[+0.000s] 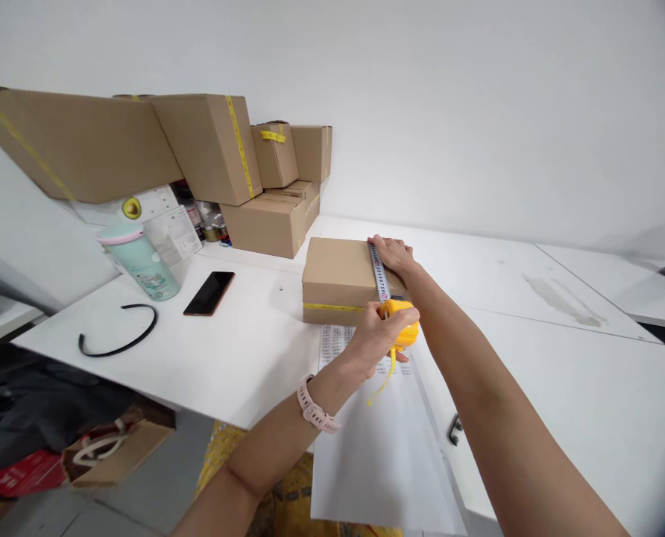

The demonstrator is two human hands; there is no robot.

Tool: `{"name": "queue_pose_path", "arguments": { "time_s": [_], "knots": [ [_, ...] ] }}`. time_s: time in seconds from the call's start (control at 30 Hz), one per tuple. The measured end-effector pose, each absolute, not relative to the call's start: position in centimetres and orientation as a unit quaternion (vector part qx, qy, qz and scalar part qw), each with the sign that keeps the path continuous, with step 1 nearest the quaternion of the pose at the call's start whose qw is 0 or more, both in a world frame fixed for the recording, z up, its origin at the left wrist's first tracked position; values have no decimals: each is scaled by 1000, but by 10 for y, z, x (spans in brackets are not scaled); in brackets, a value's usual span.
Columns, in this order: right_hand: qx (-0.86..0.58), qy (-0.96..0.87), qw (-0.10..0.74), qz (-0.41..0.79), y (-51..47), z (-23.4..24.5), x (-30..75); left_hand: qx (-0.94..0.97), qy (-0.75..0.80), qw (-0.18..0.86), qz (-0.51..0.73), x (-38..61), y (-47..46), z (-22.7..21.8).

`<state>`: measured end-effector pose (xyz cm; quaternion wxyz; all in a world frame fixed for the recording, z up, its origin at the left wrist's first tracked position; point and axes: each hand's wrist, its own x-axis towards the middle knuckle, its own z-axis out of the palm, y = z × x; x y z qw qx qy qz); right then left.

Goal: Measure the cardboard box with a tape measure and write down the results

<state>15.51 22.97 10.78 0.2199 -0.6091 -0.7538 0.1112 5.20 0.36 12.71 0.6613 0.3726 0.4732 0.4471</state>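
1. Printed sheet (377, 462): overhangs the near table (243, 373) edge, far end up at the box. Can't tell if it tucks under.
2. Left hand (374, 339): wrapped around the yellow tape measure (404, 335) case at the box's near top edge, likely to keep the blade (379, 272) taut and low. Wrist strap (393, 365) dangles free.
3. Cardboard box (338, 261): flat on the table, probably for a steady base. Long axis looks left-right.
4. Blade: lies over the box top, near to far, tip pointing away and slightly left, so roughly across the box's long axis. Numbers face up, presumably for reading.
5. Right hand (393, 253): on the far top edge, thumb at blade tip, apparently anchoring it. Can't tell pinch from press.
6. Stacked cartons (265, 224): back left, well apart.
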Motion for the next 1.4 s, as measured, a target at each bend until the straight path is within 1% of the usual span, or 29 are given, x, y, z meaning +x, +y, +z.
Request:
{"name": "queue_pose_path", "arguments": {
  "time_s": [0.33,0.67,1.4],
  "knots": [
    [-609,-753,222,114,228,108,155,378,469,661,447,52,4,124],
    [-605,-754,226,120,229,108,155,402,483,639,443,54,1,116],
    [-610,-748,230,126,231,107,156,406,468,644,449,53,-1,114]
  ]
}}
